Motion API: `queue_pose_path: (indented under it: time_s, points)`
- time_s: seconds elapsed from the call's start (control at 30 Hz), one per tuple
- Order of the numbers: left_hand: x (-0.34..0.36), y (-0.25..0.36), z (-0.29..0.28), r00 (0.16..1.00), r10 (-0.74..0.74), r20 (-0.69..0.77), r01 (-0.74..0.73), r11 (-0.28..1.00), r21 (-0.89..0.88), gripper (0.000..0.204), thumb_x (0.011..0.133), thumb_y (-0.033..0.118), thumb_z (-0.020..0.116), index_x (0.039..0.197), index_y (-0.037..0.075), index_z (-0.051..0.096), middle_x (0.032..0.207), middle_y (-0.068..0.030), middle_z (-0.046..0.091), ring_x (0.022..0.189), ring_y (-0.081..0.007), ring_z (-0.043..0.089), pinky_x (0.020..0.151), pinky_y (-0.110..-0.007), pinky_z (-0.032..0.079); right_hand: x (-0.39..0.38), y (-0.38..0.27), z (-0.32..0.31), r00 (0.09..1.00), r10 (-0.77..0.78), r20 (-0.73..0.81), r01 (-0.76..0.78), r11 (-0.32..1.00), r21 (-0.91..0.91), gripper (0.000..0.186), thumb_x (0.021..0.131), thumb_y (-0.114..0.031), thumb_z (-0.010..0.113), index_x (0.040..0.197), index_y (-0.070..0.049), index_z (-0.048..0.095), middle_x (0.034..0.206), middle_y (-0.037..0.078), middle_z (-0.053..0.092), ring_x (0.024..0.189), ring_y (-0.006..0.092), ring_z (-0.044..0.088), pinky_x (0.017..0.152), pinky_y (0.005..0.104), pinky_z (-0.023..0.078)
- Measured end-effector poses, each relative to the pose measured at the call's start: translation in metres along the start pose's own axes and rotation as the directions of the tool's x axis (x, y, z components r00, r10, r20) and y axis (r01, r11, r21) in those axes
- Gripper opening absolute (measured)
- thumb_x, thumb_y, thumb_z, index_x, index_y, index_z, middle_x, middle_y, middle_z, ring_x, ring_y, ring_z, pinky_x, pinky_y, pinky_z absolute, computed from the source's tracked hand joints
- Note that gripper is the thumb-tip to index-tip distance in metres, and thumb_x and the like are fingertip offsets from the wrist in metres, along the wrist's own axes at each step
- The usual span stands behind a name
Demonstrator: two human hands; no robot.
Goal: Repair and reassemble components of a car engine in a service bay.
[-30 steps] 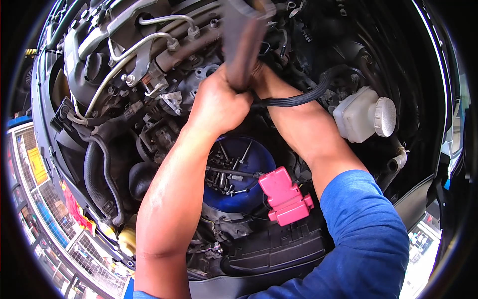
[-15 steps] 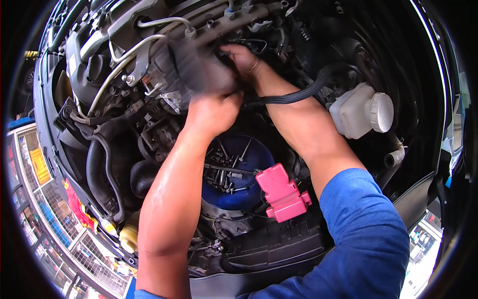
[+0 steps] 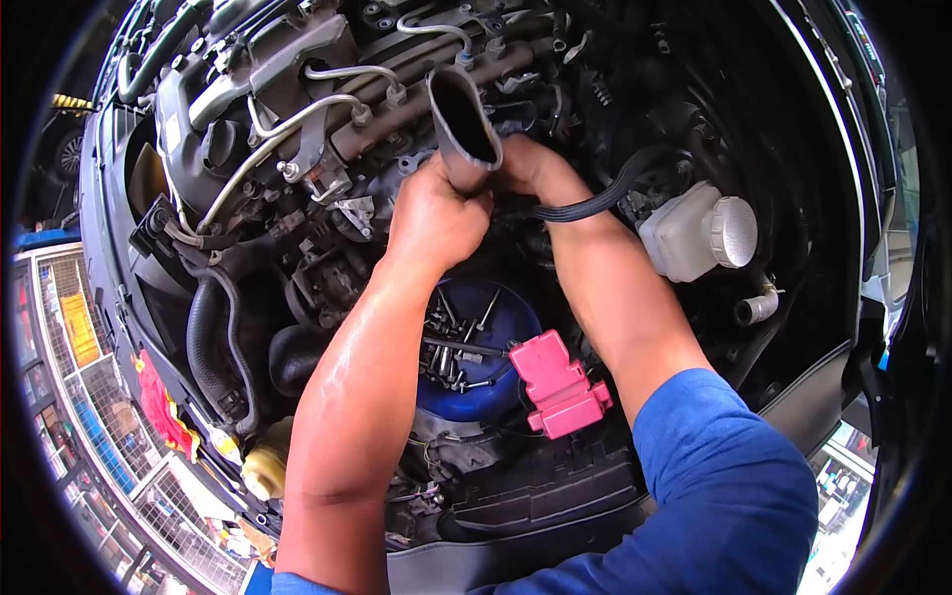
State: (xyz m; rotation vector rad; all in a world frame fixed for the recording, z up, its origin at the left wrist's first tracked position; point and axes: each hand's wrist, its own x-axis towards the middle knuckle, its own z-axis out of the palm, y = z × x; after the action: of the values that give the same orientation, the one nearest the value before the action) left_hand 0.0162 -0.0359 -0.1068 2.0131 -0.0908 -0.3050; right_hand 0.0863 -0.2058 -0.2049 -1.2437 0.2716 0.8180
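Note:
My left hand [image 3: 436, 213] is closed around a dark duct [image 3: 460, 169], its wide flattened oval mouth tilted up toward me. Just right of the duct is my right hand [image 3: 533, 165], reaching down into the engine bay. Its fingers are hidden behind the duct and among dark parts, so whether it grips anything does not show. A black braided hose [image 3: 585, 206] crosses over my right wrist. Beyond the duct runs a metal fuel rail [image 3: 426, 104] with bent metal pipes [image 3: 288, 121] joined to it.
Between my forearms sits a blue bowl [image 3: 516, 307] holding several loose bolts [image 3: 458, 352]. A pink plastic cover [image 3: 555, 387] lies beside it. A white reservoir with a round cap [image 3: 684, 238] stands to the right. A thick black hose [image 3: 210, 342] curves at left.
The duct, blurred by motion before, has turned so its open mouth faces up toward me. My right hand's fingers have gone out of sight behind it. The whole view has shifted slightly.

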Motion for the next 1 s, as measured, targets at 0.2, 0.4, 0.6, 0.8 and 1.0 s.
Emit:
queue_pose_path:
  time_s: [0.2, 0.4, 0.6, 0.8, 1.0]
  points:
    - [-0.007, 0.007, -0.008, 0.999, -0.031, -0.028, 0.034, 0.995, 0.093, 0.047, 0.078, 0.019, 0.079, 0.119, 0.006, 0.061, 0.112, -0.0214, 0.071, 0.109, -0.0389, 0.067, 0.09, -0.042, 0.053, -0.002, -0.007, -0.01, 0.935, 0.017, 0.355, 0.344, 0.214, -0.914, 0.049, 0.081, -0.032, 0.073, 0.121, -0.004, 0.068, 0.115, 0.022, 0.07, 0.106, 0.0347, 0.067, 0.092, 0.0436, 0.052]
    - [-0.049, 0.061, -0.026, 0.818, 0.22, -0.532, -0.511, 0.704, -0.494, 0.057, 0.087, 0.001, 0.075, 0.134, 0.005, 0.043, 0.115, -0.011, 0.065, 0.102, -0.0138, 0.059, 0.088, -0.031, 0.05, -0.004, 0.008, 0.008, 0.978, -0.149, 0.148, 0.195, 0.377, -0.906, 0.067, 0.074, -0.044, 0.083, 0.122, -0.001, 0.065, 0.125, 0.025, 0.066, 0.121, 0.0389, 0.061, 0.102, 0.0433, 0.047]
    - [-0.036, 0.077, -0.07, 0.823, 0.159, -0.545, -0.502, 0.652, -0.569, 0.028, 0.092, -0.004, 0.066, 0.117, 0.001, 0.055, 0.097, -0.0076, 0.066, 0.09, -0.0163, 0.064, 0.089, -0.032, 0.051, -0.029, 0.005, 0.017, 0.96, -0.278, -0.022, 0.106, 0.436, -0.894, 0.072, 0.075, -0.038, 0.081, 0.131, 0.0, 0.057, 0.121, 0.026, 0.067, 0.115, 0.0366, 0.065, 0.095, 0.0409, 0.05]
    - [0.011, 0.113, -0.038, 0.842, 0.431, -0.325, -0.533, 0.758, -0.376, 0.026, 0.082, 0.008, 0.077, 0.1, -0.002, 0.061, 0.086, -0.0046, 0.069, 0.084, -0.0082, 0.06, 0.076, -0.025, 0.051, -0.002, 0.024, 0.004, 0.948, -0.178, 0.266, 0.32, 0.533, -0.783, 0.057, 0.076, -0.033, 0.081, 0.12, -0.003, 0.061, 0.115, 0.021, 0.069, 0.114, 0.0334, 0.064, 0.094, 0.0394, 0.048]
    - [0.024, 0.133, -0.035, 0.8, 0.589, -0.118, -0.599, 0.796, -0.085, 0.013, 0.085, -0.003, 0.068, 0.092, 0.001, 0.059, 0.082, -0.0003, 0.062, 0.069, -0.0071, 0.057, 0.066, -0.023, 0.049, -0.023, 0.026, 0.004, 0.935, -0.238, 0.264, 0.352, 0.509, -0.785, 0.06, 0.08, -0.031, 0.078, 0.131, -0.007, 0.057, 0.113, 0.018, 0.069, 0.113, 0.0301, 0.064, 0.097, 0.0377, 0.047]
